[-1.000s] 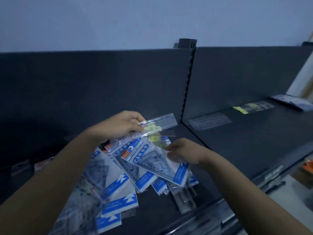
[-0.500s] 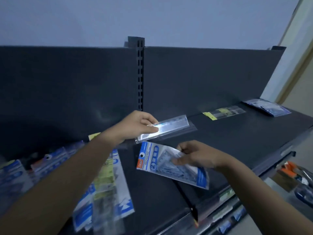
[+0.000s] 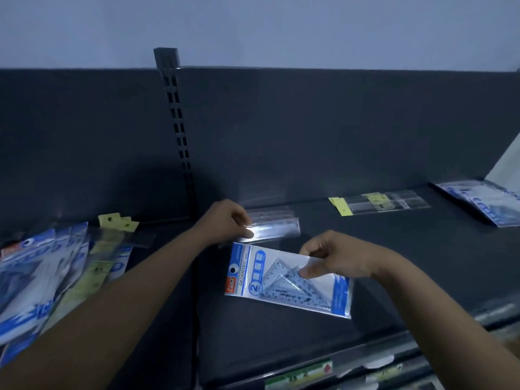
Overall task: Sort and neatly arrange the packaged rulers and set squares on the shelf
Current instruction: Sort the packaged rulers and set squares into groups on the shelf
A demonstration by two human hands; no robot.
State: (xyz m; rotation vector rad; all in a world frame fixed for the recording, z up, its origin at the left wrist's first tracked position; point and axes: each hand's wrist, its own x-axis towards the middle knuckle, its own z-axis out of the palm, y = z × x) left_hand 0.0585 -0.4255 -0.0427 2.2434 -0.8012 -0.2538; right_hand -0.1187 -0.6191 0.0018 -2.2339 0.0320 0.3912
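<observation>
Left hand (image 3: 225, 222) is pinching a clear ruler pack (image 3: 271, 227) above the shelf (image 3: 394, 249) while right hand (image 3: 334, 258) is gripping the set-square pack (image 3: 281, 280).

Pale wall (image 3: 281, 23) across top of frame, dark back panel (image 3: 337, 130) below it, slotted upright (image 3: 180, 122) centre-left, green price label (image 3: 298, 374) bottom centre

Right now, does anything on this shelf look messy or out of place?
Yes: the pile at the left is jumbled, with blue set-square packets and yellow-tagged ruler packets overlapping at mixed angles. The sorted rulers and the far-right blue packs lie flat in separate groups.
</observation>
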